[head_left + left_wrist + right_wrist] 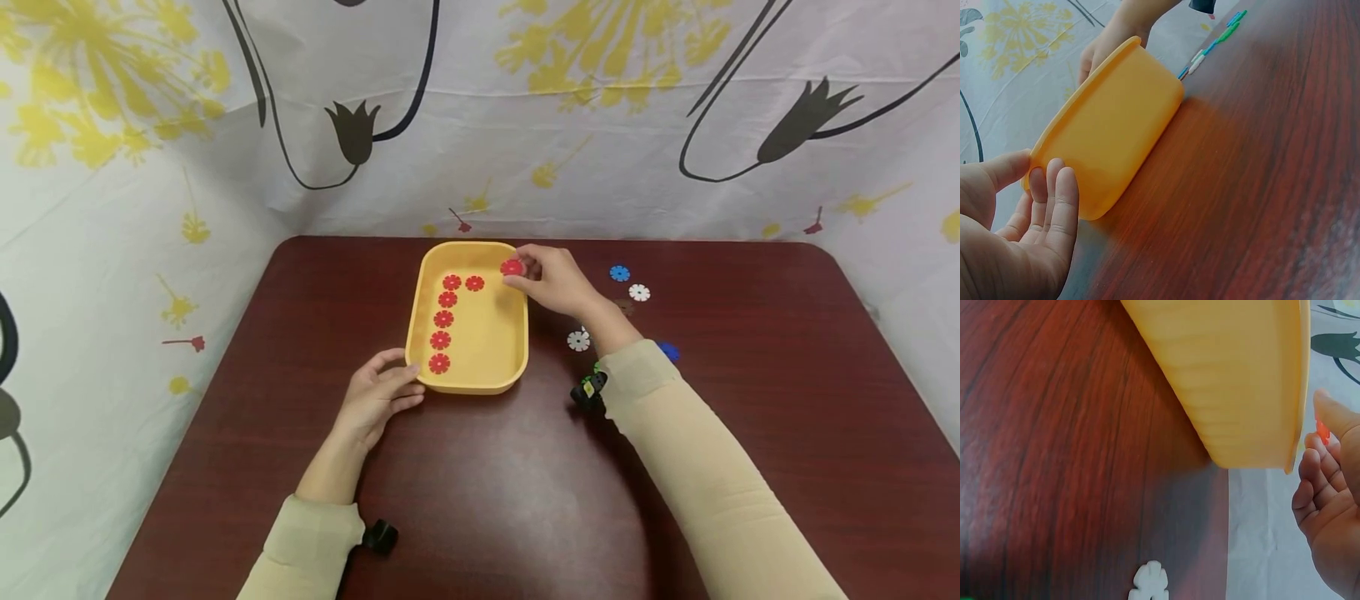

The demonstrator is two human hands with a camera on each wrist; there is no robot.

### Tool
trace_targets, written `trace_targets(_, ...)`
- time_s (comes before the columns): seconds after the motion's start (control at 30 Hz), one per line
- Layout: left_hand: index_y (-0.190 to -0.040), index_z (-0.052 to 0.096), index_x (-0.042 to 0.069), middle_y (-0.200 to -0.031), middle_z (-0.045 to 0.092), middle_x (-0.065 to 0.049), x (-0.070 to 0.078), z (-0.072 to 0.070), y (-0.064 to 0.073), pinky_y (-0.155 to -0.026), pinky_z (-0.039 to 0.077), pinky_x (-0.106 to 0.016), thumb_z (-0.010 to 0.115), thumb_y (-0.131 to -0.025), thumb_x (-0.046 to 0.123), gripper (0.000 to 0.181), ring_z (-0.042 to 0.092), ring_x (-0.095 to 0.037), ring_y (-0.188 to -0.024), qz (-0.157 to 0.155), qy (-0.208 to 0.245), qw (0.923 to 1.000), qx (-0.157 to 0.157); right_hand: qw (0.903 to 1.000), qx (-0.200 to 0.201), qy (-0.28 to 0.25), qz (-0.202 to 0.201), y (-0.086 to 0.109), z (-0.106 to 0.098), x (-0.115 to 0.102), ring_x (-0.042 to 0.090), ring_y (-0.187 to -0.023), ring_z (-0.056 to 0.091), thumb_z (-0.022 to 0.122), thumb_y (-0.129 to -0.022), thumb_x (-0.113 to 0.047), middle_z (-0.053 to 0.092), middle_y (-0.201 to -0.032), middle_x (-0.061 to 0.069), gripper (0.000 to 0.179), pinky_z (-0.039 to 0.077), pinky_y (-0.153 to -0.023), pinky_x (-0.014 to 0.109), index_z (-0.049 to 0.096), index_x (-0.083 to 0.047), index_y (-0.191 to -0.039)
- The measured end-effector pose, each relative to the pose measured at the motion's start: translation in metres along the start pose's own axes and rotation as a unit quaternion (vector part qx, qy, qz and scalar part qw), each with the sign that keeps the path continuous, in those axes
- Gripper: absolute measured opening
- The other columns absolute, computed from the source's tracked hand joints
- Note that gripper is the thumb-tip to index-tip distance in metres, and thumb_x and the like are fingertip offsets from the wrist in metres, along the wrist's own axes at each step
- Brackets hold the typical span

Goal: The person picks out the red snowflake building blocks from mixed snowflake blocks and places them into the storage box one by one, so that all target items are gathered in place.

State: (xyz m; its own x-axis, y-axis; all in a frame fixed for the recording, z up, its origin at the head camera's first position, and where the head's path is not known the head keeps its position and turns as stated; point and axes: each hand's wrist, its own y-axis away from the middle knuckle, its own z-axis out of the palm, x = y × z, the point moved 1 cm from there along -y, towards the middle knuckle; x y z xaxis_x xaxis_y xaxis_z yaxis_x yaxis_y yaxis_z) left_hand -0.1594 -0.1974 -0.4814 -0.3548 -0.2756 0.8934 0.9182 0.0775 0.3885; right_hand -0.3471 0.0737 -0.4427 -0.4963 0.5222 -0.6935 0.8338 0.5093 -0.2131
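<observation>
A yellow plastic tray (487, 350) lies on the table, with several red notched discs (443, 319) inside. Most of them form a column along its left side, and one disc (475, 283) sits to the right of the column's top. My left hand (378, 396) pinches the tray's near left corner, thumb on the rim and fingers against the outer wall (1104, 125). Over the far right corner, my right hand (558, 279) pinches another red notched disc (512, 267) between thumb and fingers. That disc's edge (1322, 432) shows in the right wrist view.
Right of the tray lie loose notched discs: a light blue one (619, 272), a white one (639, 292), another white one (578, 341) and a dark blue one (668, 352). The right forearm partly covers this group. A patterned cloth (465, 183) hangs behind the dark red table (487, 483).
</observation>
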Motion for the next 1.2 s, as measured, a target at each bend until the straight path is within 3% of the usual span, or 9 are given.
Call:
trace_targets(0.3, -0.133, 0.050, 0.005, -0.088, 0.071, -0.001, 0.000, 0.000, 0.001, -0.071, 0.064, -0.029, 0.068, -0.098, 0.009, 0.040, 0.070, -0.013, -0.068, 0.000, 0.000, 1.0000, -0.001, 0.9999, -0.006, 0.001, -0.009, -0.008, 0.008, -0.011, 0.023, -0.078, 0.056, 0.075, -0.095, -0.024, 0.063, -0.092, 0.009, 0.034, 0.050, -0.069, 0.034, 0.068, -0.003, -0.120)
trace_targets(0.63, -0.134, 0.049, 0.005, -0.088, 0.072, -0.001, 0.001, -0.001, 0.001, -0.071, 0.063, -0.029, 0.068, -0.098, 0.008, 0.041, 0.070, -0.013, -0.069, 0.005, 0.001, 1.0000, -0.007, 0.9988, -0.014, -0.012, -0.045, -0.018, 0.023, -0.022, 0.022, -0.078, 0.059, 0.077, -0.093, -0.021, 0.064, -0.090, 0.009, 0.033, 0.050, -0.066, 0.031, 0.068, -0.001, -0.118)
trace_targets(1.2, -0.135, 0.049, 0.005, -0.091, 0.072, -0.004, -0.002, -0.002, -0.001, -0.071, 0.064, -0.030, 0.068, -0.098, 0.010, 0.042, 0.070, -0.014, -0.069, 0.002, 0.003, 1.0000, -0.001, 0.9979, -0.043, 0.014, -0.047, -0.031, 0.042, -0.033, 0.019, -0.072, 0.055, 0.076, -0.094, -0.020, 0.062, -0.085, 0.005, 0.019, 0.047, -0.065, 0.032, 0.069, -0.005, -0.103)
